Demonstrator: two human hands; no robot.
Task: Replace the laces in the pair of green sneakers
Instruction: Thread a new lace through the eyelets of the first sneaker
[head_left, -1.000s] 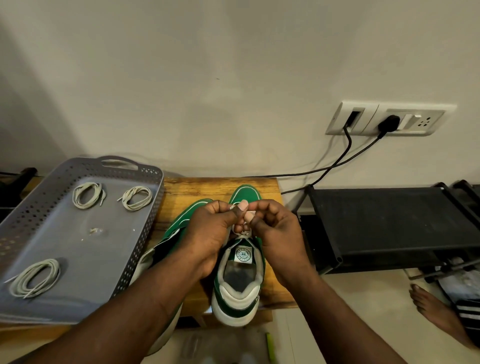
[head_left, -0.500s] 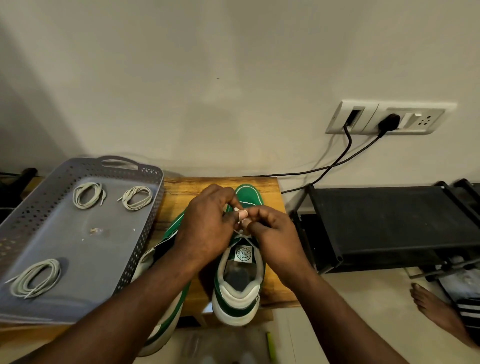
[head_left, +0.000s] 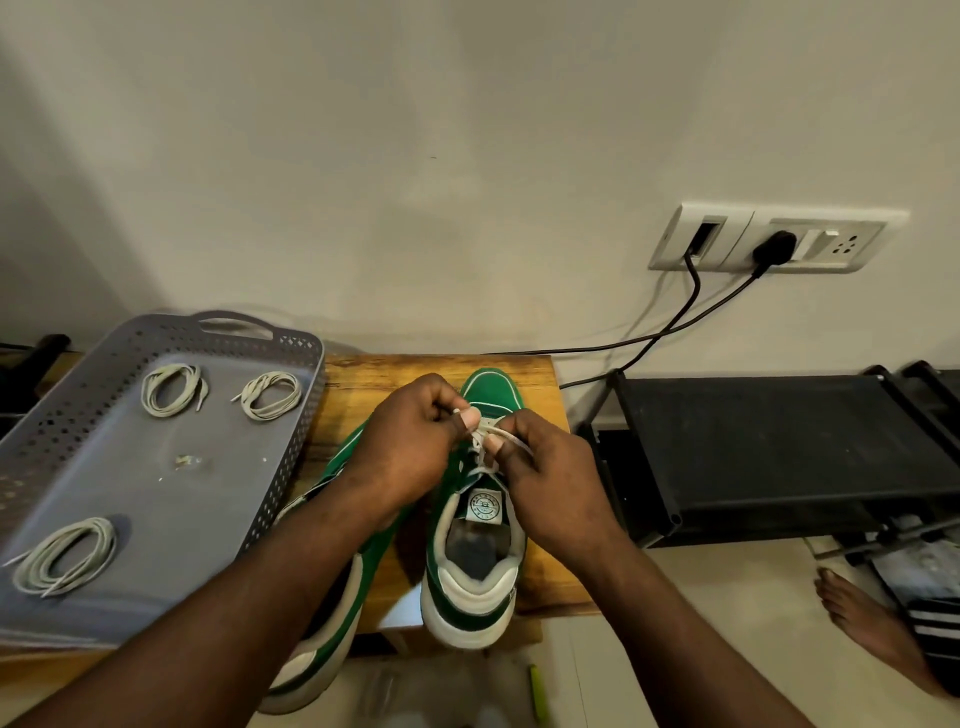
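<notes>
Two green sneakers with white soles stand on a small wooden table (head_left: 363, 384). The right sneaker (head_left: 475, 561) points away from me, heel over the front edge. The left sneaker (head_left: 332, 613) is mostly hidden under my left forearm. My left hand (head_left: 410, 447) and my right hand (head_left: 545, 483) meet above the right sneaker's tongue. Each pinches a part of its white lace (head_left: 485, 452), which shows as loops between the fingertips. Three coiled white laces, such as the front coil (head_left: 65, 556), lie in the grey tray.
A grey perforated tray (head_left: 130, 483) sits left of the sneakers, overhanging the table. A black shoe rack (head_left: 769, 447) stands at the right. Black cables run from a wall socket (head_left: 769, 239) down behind the table. A bare foot (head_left: 862, 618) rests on the floor at right.
Both hands stayed above the right sneaker, working the lace. My left hand shifted a little up and left over the toe; more of the lace loops now shows between the fingers.
</notes>
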